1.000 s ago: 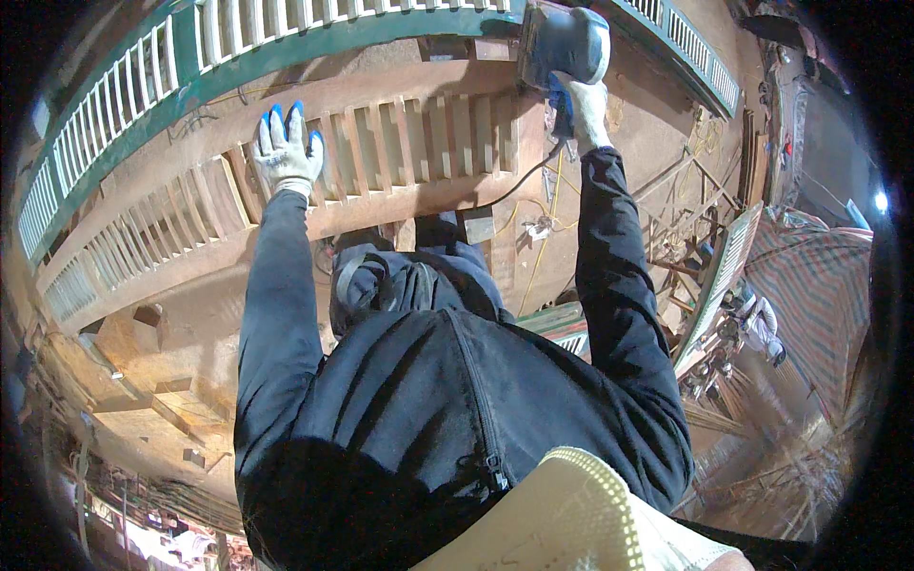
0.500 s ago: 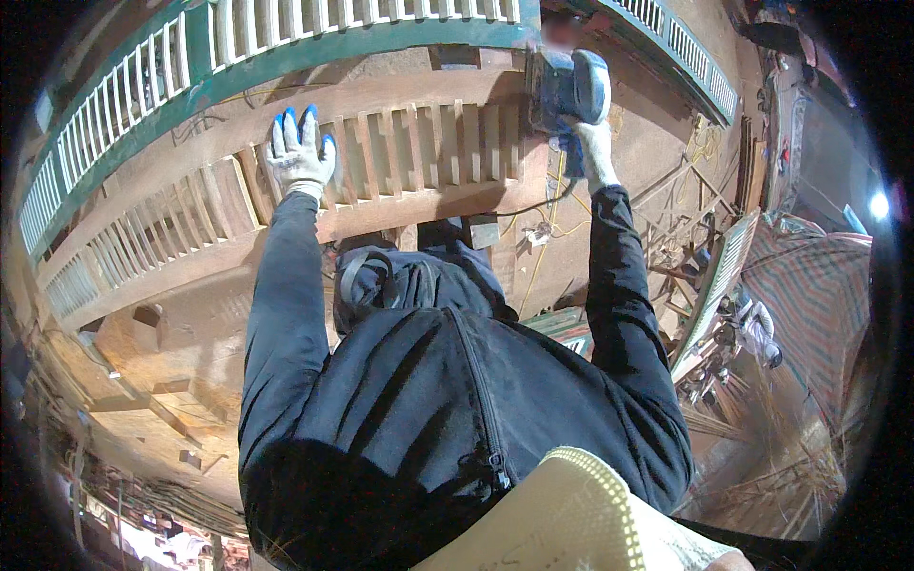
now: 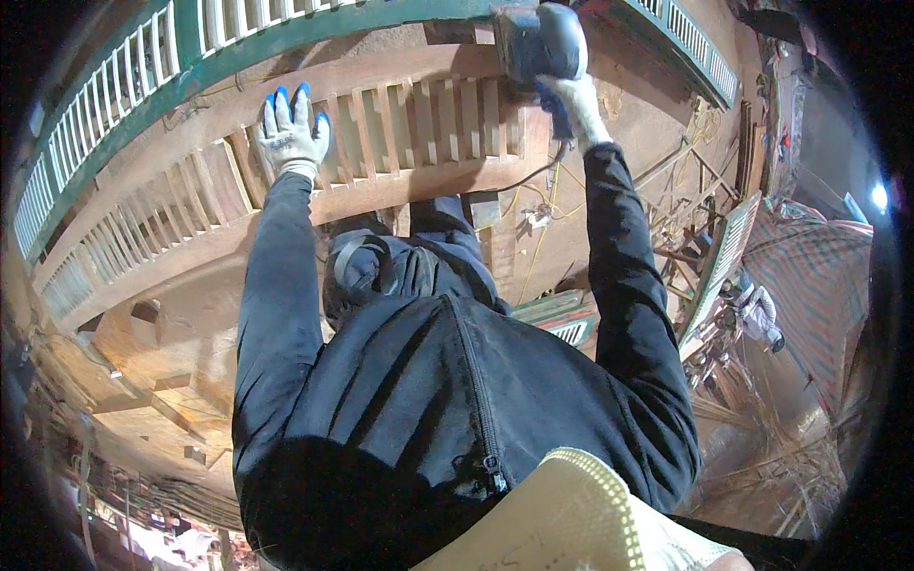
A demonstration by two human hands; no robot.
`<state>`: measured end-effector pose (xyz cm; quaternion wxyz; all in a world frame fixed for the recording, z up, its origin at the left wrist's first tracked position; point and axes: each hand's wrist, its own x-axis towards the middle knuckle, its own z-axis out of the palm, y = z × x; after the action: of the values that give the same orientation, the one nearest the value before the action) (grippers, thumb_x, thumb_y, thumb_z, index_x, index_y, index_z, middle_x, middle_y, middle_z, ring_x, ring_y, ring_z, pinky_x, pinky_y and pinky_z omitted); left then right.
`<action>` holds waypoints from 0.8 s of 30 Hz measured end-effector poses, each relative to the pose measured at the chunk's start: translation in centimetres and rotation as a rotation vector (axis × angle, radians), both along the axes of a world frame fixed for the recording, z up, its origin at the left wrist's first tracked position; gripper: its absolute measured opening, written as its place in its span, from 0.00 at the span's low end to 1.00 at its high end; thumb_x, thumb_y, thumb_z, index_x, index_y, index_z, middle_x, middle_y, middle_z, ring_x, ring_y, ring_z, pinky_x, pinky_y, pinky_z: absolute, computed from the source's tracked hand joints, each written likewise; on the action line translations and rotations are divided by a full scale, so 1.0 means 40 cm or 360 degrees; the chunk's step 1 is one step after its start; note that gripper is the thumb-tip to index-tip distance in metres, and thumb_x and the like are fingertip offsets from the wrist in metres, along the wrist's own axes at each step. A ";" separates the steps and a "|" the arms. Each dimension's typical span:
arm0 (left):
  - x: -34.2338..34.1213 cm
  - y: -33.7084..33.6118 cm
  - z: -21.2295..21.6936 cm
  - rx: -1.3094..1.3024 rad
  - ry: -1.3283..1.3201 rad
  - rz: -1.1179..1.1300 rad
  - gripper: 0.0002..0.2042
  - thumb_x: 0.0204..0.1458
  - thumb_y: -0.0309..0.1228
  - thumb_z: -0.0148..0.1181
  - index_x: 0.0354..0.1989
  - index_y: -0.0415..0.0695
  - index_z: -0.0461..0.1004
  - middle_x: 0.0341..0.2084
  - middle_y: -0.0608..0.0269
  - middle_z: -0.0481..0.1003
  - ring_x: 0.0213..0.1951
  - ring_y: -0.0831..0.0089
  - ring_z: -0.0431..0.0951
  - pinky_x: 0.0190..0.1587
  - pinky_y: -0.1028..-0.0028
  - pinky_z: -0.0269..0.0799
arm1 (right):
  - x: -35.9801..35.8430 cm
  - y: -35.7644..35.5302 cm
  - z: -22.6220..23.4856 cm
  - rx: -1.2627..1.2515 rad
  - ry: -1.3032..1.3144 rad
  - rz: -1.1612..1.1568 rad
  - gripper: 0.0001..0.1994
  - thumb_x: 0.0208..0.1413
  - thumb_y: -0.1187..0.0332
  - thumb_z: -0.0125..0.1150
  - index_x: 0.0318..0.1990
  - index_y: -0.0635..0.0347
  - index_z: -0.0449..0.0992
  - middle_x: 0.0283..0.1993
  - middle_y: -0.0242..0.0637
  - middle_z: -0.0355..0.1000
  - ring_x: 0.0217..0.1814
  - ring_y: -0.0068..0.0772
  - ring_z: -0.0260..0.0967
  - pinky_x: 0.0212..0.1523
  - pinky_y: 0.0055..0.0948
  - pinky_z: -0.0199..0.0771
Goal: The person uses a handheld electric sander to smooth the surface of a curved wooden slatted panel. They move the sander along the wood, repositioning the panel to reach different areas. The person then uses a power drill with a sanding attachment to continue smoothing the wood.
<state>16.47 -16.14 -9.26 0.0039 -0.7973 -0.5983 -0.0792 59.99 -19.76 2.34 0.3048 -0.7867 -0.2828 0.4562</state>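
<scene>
An unpainted louvered wooden shutter (image 3: 381, 187) lies across in front of me, its slats running between two long rails. My left hand (image 3: 290, 141), in a white glove with blue fingertips, rests flat on it with fingers spread. A blue corded power sander (image 3: 560, 43) sits at the shutter's right end, over the far corner of the frame. Gloved as well, my right hand (image 3: 579, 103) is wrapped round the sander's rear handle. The sander's underside is hidden, so I cannot tell whether it touches the wood.
Beyond lies a green-framed shutter with white slats (image 3: 195, 71); another green shutter (image 3: 690, 48) is at the far right. A dark cord (image 3: 533, 179) trails from the sander. Yellow cables (image 3: 535, 262) cross the floor. Wood scraps and a striped sheet (image 3: 809, 276) lie to the right.
The sander and my right hand have moved slightly farther away and to the left. My left hand stays flat on the shutter; the whole view has shifted a little.
</scene>
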 end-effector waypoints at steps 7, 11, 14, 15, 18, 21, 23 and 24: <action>-0.005 0.004 0.009 0.0005 -0.0017 -0.0003 0.31 0.48 0.50 0.55 0.64 0.63 0.63 0.63 0.58 0.61 0.64 0.56 0.59 0.61 0.50 0.53 | -0.073 -0.316 0.016 -0.0234 -0.0587 0.0198 0.29 0.43 0.61 0.73 0.53 0.61 0.70 0.33 0.43 0.78 0.30 0.37 0.77 0.32 0.34 0.76; 0.008 0.003 0.015 -0.0021 -0.0047 -0.0003 0.31 0.48 0.50 0.55 0.64 0.63 0.62 0.63 0.58 0.61 0.64 0.56 0.59 0.61 0.50 0.53 | -0.057 -0.548 -0.050 -0.0212 -0.0693 0.0132 0.41 0.39 0.64 0.75 0.63 0.58 0.59 0.48 0.45 0.74 0.46 0.41 0.73 0.47 0.35 0.72; 0.003 -0.001 0.014 -0.0045 -0.0057 0.0016 0.31 0.48 0.50 0.55 0.64 0.64 0.62 0.63 0.58 0.62 0.64 0.56 0.60 0.61 0.50 0.53 | -0.112 -0.542 0.021 -0.0567 -0.0384 -0.0070 0.45 0.41 0.67 0.74 0.67 0.55 0.52 0.56 0.44 0.69 0.54 0.36 0.68 0.56 0.34 0.68; 0.001 0.001 0.012 -0.0058 -0.0033 0.0035 0.31 0.48 0.50 0.55 0.64 0.64 0.62 0.63 0.57 0.62 0.64 0.56 0.60 0.62 0.50 0.53 | -0.114 -0.520 0.025 -0.0499 -0.0444 -0.0017 0.44 0.41 0.66 0.74 0.66 0.56 0.54 0.54 0.44 0.70 0.52 0.36 0.70 0.53 0.34 0.70; 0.008 -0.008 0.000 -0.0092 -0.0055 0.0033 0.31 0.48 0.50 0.55 0.65 0.65 0.62 0.63 0.58 0.62 0.64 0.56 0.60 0.61 0.49 0.54 | -0.077 -0.445 0.000 -0.0220 -0.0753 0.0233 0.40 0.41 0.62 0.74 0.62 0.58 0.61 0.44 0.46 0.76 0.40 0.41 0.76 0.42 0.34 0.76; -0.001 -0.006 -0.003 -0.0045 -0.0133 0.0028 0.32 0.47 0.49 0.56 0.65 0.67 0.62 0.63 0.58 0.61 0.64 0.55 0.59 0.60 0.47 0.55 | -0.060 -0.266 0.000 -0.0141 -0.0721 0.0384 0.36 0.42 0.63 0.73 0.61 0.57 0.64 0.38 0.44 0.78 0.32 0.38 0.77 0.37 0.33 0.77; 0.002 -0.007 0.000 -0.0012 -0.0078 0.0012 0.32 0.48 0.50 0.55 0.65 0.66 0.61 0.63 0.57 0.61 0.64 0.55 0.59 0.61 0.49 0.54 | -0.035 -0.149 -0.009 -0.0200 -0.0468 0.0318 0.33 0.42 0.65 0.73 0.58 0.58 0.67 0.36 0.42 0.78 0.32 0.32 0.76 0.36 0.31 0.77; 0.002 -0.005 0.001 0.0012 -0.0046 0.0005 0.31 0.48 0.50 0.55 0.65 0.65 0.61 0.63 0.57 0.61 0.64 0.55 0.59 0.61 0.49 0.54 | -0.013 -0.098 -0.032 -0.0222 -0.0287 0.0243 0.31 0.42 0.66 0.72 0.56 0.59 0.69 0.36 0.41 0.78 0.32 0.29 0.76 0.35 0.30 0.76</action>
<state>16.53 -16.35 -9.21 -0.0016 -0.7952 -0.5992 -0.0929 59.49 -23.70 1.06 0.1872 -0.8200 -0.3356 0.4242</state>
